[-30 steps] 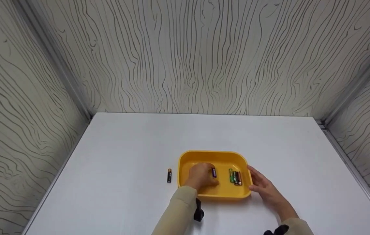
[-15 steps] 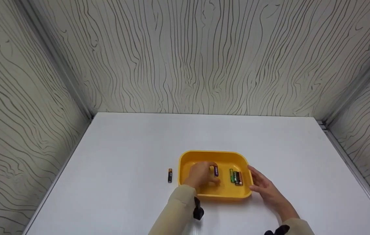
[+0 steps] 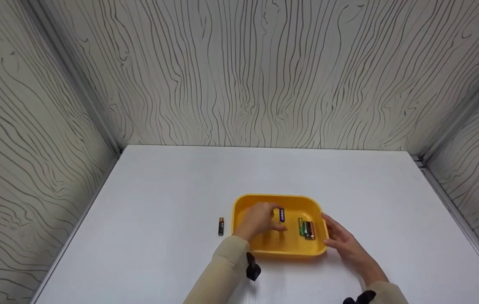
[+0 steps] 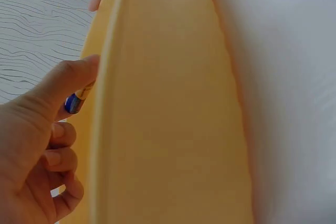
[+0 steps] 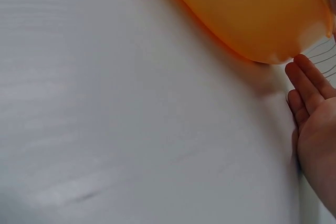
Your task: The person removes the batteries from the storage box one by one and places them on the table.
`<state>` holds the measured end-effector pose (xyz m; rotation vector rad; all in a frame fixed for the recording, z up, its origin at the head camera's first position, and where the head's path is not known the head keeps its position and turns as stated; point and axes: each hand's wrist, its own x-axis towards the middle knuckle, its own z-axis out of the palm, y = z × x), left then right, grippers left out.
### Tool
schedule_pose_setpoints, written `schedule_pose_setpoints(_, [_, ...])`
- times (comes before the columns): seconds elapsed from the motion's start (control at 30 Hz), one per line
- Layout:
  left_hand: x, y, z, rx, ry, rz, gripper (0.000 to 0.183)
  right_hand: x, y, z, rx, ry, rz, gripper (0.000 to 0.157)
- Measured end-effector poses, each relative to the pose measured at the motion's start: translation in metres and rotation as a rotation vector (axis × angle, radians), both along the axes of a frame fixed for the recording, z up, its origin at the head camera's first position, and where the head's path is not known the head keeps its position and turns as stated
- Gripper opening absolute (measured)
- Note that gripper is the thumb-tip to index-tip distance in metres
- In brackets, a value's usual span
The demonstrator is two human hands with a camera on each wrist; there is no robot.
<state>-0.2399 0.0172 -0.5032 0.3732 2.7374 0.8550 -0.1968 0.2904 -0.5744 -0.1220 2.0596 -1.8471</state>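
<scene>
In the head view, my left hand (image 3: 259, 219) is inside the yellow tray (image 3: 283, 253), pinching a blue battery (image 3: 282, 215) between thumb and index finger. The left wrist view shows that battery (image 4: 74, 103) behind the tray's rim, its blue end showing, with the other fingers curled below. At the tray's right end, my right hand (image 3: 347, 247) rests its fingertips and thumb against the outer wall. Its fingers (image 5: 310, 85) look straight in the right wrist view. A green battery (image 3: 301, 227), a dark one (image 3: 307, 230) and a reddish one (image 3: 312, 230) lie side by side on the tray's floor.
A black battery with a copper-coloured top (image 3: 221, 226) lies on the white table (image 3: 159, 202) just left of the tray. Wood-grain patterned panels (image 3: 243, 76) enclose the table at the back and both sides.
My left hand has moved a little away from me and to the right with the blue battery. My right hand stays against the tray.
</scene>
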Motion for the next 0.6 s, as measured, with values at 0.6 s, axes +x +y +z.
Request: schedule_pose_setpoints(0.6, [-0.002, -0.027, 0.024, 0.063, 0.079, -0.086, 0.058, -0.001, -0.002, 0.001, -0.008, -0.013, -0.033, 0.076])
